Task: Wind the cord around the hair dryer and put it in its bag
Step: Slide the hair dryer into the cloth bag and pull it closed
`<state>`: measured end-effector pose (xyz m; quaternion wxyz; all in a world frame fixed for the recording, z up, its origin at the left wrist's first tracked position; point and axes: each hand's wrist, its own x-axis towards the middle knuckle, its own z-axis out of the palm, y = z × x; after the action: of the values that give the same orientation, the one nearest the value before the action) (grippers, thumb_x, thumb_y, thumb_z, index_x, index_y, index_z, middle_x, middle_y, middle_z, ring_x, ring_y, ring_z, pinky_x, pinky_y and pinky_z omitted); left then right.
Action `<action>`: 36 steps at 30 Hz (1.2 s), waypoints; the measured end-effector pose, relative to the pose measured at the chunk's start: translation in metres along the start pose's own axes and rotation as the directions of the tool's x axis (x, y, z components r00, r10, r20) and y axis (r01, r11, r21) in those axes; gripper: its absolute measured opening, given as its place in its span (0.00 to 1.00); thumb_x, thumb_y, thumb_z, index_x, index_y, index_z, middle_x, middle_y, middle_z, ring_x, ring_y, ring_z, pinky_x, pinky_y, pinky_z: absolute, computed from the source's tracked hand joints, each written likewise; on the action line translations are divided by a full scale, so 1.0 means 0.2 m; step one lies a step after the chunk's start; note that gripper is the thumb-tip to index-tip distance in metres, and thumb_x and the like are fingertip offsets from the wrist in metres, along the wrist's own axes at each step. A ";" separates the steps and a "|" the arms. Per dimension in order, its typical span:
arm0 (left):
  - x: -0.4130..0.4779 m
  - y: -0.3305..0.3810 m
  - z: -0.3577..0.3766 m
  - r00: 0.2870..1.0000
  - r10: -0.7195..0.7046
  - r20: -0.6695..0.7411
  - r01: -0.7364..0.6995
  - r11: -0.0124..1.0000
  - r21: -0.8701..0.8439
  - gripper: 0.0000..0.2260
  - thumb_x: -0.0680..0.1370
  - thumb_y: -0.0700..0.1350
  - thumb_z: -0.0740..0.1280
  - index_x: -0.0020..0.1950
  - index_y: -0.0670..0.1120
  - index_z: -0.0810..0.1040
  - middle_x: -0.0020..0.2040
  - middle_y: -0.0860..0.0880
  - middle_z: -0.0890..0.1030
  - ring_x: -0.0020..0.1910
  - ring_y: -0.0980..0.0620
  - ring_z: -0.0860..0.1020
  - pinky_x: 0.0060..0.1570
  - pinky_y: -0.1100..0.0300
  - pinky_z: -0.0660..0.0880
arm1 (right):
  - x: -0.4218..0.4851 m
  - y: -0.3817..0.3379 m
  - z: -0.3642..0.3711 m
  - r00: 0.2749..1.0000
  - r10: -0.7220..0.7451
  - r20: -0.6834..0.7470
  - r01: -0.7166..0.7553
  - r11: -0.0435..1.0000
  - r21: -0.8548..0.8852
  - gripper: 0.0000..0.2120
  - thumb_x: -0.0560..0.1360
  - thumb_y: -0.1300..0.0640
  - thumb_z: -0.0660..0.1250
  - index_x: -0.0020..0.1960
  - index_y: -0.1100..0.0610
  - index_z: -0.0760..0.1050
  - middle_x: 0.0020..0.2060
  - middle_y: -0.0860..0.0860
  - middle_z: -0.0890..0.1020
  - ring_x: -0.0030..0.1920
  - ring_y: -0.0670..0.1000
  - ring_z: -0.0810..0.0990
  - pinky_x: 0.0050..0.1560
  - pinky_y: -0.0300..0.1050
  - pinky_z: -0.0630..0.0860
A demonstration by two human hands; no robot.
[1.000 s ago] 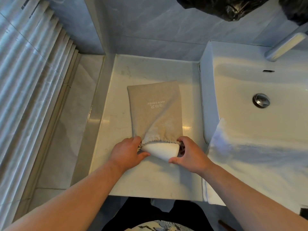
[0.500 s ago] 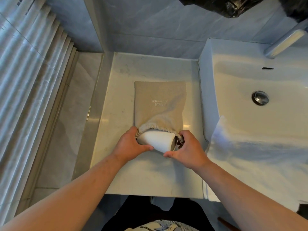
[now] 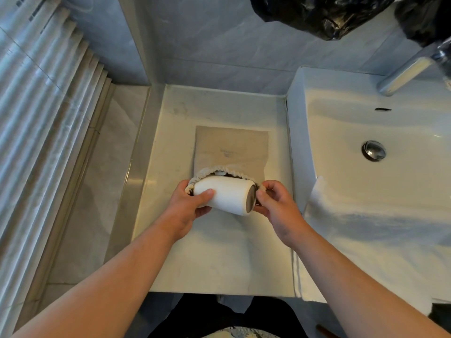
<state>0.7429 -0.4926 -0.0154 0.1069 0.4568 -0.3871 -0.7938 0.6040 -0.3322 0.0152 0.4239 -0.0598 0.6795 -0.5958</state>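
Observation:
A beige cloth bag [image 3: 231,147] lies flat on the marble counter [image 3: 219,252], its gathered drawstring mouth toward me. The white barrel of the hair dryer [image 3: 227,195] lies across that mouth, its dark round end facing right; the rest of the dryer and the cord are hidden. My left hand [image 3: 188,206] grips the barrel's left end together with the bag's rim. My right hand [image 3: 275,203] pinches the bag's rim at the barrel's right end.
A white basin [image 3: 366,132] with a metal drain [image 3: 373,150] and a chrome tap [image 3: 402,74] stands to the right. A white towel [image 3: 378,228] hangs over its front edge. A black plastic bag [image 3: 317,13] hangs above. A ribbed wall panel [image 3: 36,118] rises at left.
More of the dryer's white barrel shows outside the bag mouth than before, and its dark end now faces right. The bag has straightened and both hands have moved away from me.

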 end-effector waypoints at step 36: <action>-0.03 0.10 0.09 0.995 0.041 -0.091 -0.045 0.998 -0.037 0.11 0.76 0.38 0.71 0.56 0.45 0.74 0.55 0.44 0.79 0.53 0.45 0.79 0.48 0.46 0.80 | -0.01 -0.16 -0.03 0.998 -0.036 0.060 0.062 0.852 -0.521 0.09 0.79 0.58 0.62 0.50 0.52 0.81 0.41 0.49 0.82 0.44 0.48 0.79 0.46 0.46 0.78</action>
<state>0.7278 -0.4929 0.0084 0.1503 0.4818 -0.3758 -0.7772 0.5876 -0.3364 0.0431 0.3927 -0.2039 0.8036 -0.3980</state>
